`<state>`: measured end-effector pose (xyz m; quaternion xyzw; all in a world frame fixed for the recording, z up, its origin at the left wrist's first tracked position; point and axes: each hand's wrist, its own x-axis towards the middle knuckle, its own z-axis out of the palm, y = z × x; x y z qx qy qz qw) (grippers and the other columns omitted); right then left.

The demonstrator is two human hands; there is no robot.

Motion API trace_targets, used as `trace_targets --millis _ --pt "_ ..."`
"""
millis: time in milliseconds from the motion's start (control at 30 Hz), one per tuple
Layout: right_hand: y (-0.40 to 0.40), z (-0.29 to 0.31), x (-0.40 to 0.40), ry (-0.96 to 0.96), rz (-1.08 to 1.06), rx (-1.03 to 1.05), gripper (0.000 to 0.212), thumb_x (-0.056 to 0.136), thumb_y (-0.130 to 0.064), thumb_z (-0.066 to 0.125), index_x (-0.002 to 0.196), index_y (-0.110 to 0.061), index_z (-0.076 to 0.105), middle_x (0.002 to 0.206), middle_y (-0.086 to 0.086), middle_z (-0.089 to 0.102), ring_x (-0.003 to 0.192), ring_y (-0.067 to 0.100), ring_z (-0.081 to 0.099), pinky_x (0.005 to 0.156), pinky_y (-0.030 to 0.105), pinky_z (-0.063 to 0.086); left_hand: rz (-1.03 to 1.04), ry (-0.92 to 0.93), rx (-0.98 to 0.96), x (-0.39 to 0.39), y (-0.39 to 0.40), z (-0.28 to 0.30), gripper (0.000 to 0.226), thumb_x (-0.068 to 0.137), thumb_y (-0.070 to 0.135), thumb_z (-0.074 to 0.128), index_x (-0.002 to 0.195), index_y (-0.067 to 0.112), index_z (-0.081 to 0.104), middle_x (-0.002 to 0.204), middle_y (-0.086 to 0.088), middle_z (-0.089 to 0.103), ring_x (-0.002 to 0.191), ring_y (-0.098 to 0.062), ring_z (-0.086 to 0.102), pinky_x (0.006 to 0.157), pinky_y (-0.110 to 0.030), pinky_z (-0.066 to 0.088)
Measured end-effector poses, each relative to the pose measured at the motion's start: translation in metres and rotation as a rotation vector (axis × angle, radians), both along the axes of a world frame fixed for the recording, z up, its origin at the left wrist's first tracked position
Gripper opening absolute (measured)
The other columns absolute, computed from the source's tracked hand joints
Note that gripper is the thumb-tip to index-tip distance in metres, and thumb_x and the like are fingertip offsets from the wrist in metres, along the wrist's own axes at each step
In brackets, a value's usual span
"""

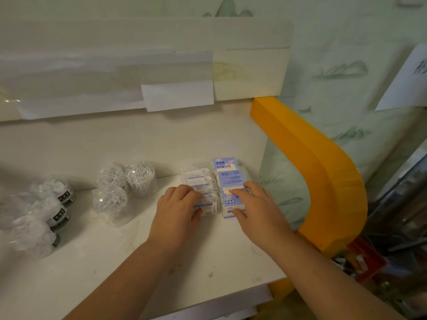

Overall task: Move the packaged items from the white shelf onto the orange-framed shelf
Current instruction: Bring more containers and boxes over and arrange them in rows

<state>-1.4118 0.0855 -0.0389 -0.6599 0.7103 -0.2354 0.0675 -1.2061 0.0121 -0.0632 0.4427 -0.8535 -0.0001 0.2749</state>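
On the white board of the orange-framed shelf (318, 162) lie two rows of small packages. My left hand (178, 209) grips the nearest clear floss-pick packet (209, 207) of the left row (198, 179). My right hand (256, 206) pinches the nearest blue-and-white box (231, 199) between thumb and fingers. Two more blue boxes (227, 169) lie behind it in a line toward the wall.
Clear tubs of cotton swabs (124, 185) stand left of the packages. Several clear containers with dark labels (50, 209) lie at the far left. White paper sheets (178, 95) hang on the back wall. Cluttered goods (392, 250) sit beyond the orange frame at right.
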Motion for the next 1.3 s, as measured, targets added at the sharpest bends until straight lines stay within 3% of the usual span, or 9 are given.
trace_targets --millis 133,400,567,633,800,967,1200,1300 --pt "0.001 0.002 -0.002 0.029 0.003 -0.039 0.048 0.091 -0.033 0.066 0.137 -0.023 0.055 0.147 -0.001 0.042 0.133 0.019 0.04 0.107 0.032 0.04 -0.009 0.026 0.015 0.004 0.005 0.007 0.035 0.077 0.042 0.06 0.107 0.027 0.064 0.108 0.006 0.058 0.095 -0.025 0.056 0.08 -0.041 0.048" --pt "-0.006 0.032 0.012 -0.085 0.078 -0.224 0.039 0.08 -0.031 0.069 0.117 -0.019 0.064 0.121 -0.001 0.059 0.11 0.024 0.057 0.094 0.033 0.046 0.118 0.066 -0.001 0.038 0.026 0.051 0.045 0.084 0.049 0.053 0.119 0.023 0.062 0.119 0.007 0.058 0.114 -0.017 0.05 0.1 -0.03 0.036" --pt "-0.016 0.055 0.044 -0.177 0.162 -0.288 0.037 0.078 -0.033 0.066 0.113 -0.022 0.066 0.116 -0.005 0.06 0.111 0.017 0.056 0.098 0.024 0.038 0.27 0.046 -0.014 0.082 0.043 0.087 0.046 0.083 0.047 0.052 0.12 0.022 0.062 0.118 0.007 0.058 0.113 -0.018 0.051 0.099 -0.03 0.037" --pt "-0.02 0.062 0.064 -0.213 0.21 -0.275 0.034 0.081 -0.032 0.07 0.114 -0.022 0.066 0.115 -0.007 0.06 0.107 0.013 0.056 0.095 0.018 0.035 0.349 0.03 -0.027 0.107 0.055 0.1 0.043 0.084 0.045 0.056 0.12 0.022 0.062 0.117 0.006 0.058 0.112 -0.018 0.051 0.099 -0.03 0.038" --pt "-0.032 0.074 0.124 -0.349 0.368 -0.245 0.036 0.083 -0.032 0.072 0.117 -0.026 0.064 0.112 -0.015 0.055 0.099 0.006 0.058 0.09 0.028 0.05 0.569 -0.011 -0.047 0.168 0.093 0.136 0.04 0.088 0.04 0.061 0.125 0.025 0.059 0.125 0.008 0.055 0.118 -0.014 0.043 0.097 -0.027 0.032" --pt "-0.032 0.079 0.194 -0.481 0.444 -0.234 0.035 0.079 -0.031 0.075 0.111 -0.029 0.064 0.106 -0.018 0.054 0.091 0.0 0.058 0.084 0.02 0.048 0.706 -0.069 -0.133 0.227 0.132 0.159 0.039 0.088 0.038 0.06 0.125 0.026 0.058 0.129 0.007 0.055 0.123 -0.015 0.042 0.103 -0.034 0.034" --pt "-0.016 0.097 0.305 -0.456 0.569 -0.221 0.036 0.081 -0.034 0.074 0.115 -0.029 0.063 0.109 -0.018 0.055 0.098 -0.002 0.056 0.083 0.011 0.045 0.847 0.036 -0.129 0.339 0.162 0.161 0.042 0.091 0.037 0.058 0.13 0.023 0.055 0.134 0.005 0.052 0.127 -0.016 0.038 0.103 -0.037 0.035" --pt "-0.006 0.111 0.359 -0.443 0.592 -0.246 0.037 0.082 -0.034 0.073 0.117 -0.027 0.063 0.11 -0.015 0.055 0.098 0.002 0.056 0.087 0.021 0.049 0.877 0.066 -0.122 0.391 0.172 0.162 0.041 0.093 0.041 0.057 0.131 0.026 0.054 0.134 0.007 0.051 0.127 -0.013 0.036 0.1 -0.035 0.035"
